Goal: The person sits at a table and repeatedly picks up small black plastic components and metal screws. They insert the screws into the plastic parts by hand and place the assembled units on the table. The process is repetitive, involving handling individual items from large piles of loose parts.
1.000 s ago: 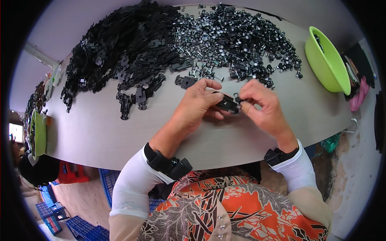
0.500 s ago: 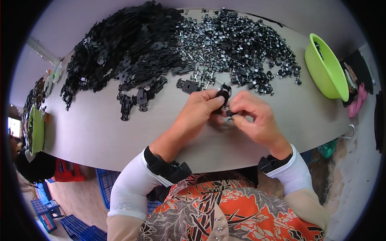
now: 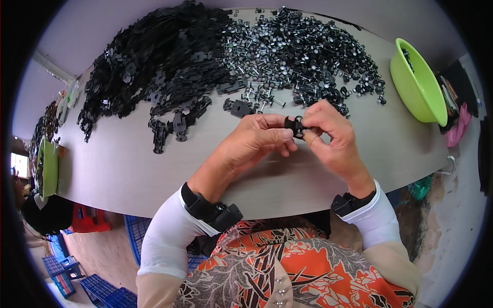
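Between my two hands, above the table, is a black plastic toy car chassis (image 3: pixel 291 123) with small wheels on it. My left hand (image 3: pixel 259 137) pinches its left end between thumb and forefinger. On the other side, the fingers of my right hand (image 3: pixel 333 134) are closed on its right end, covering much of it. Just beyond my left hand lies a loose black chassis (image 3: pixel 238 107). Several wheel-and-axle pieces (image 3: pixel 263 97), metal rods with black wheels, are scattered past my fingertips. More loose chassis (image 3: pixel 179 124) rest left of my hands.
A large heap of black chassis (image 3: pixel 154 56) covers the table's far left, touching a heap of wheel axles (image 3: pixel 308 51). At the right edge stands a tilted green basin (image 3: pixel 418 90). Another green basin (image 3: pixel 50 167) is at the left edge, near a person's dark-haired head (image 3: pixel 46 213).
The chassis has been turned and raised slightly, its wheels now showing between my fingers. Both hands have moved a little up, and the axle rod near my left thumb no longer shows there.
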{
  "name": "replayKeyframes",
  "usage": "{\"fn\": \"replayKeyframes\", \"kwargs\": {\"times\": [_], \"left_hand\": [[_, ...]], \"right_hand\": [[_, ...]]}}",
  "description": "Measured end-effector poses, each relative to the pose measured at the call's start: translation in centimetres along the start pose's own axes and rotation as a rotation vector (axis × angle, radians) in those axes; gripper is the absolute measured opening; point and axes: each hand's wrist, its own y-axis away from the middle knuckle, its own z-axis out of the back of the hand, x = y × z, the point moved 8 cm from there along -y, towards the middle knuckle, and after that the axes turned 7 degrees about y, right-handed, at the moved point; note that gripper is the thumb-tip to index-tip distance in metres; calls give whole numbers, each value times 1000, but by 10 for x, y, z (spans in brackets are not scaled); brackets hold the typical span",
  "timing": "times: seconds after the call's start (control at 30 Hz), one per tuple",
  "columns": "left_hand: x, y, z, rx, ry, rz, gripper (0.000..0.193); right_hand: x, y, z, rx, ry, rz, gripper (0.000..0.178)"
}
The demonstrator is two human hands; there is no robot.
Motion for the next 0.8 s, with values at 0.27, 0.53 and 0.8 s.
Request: {"fn": "replayKeyframes", "kwargs": {"times": [0.27, 0.53, 0.8], "left_hand": [[1, 0, -1, -28, -55, 16, 15], [8, -1, 0, -5, -104, -9, 21], [-3, 7, -7, -77, -216, -51, 21]], "right_hand": [[9, 3, -5, 6, 161, 139, 17], [12, 7, -10, 29, 268, 117, 19], [18, 4, -14, -7, 232, 145, 33]]}}
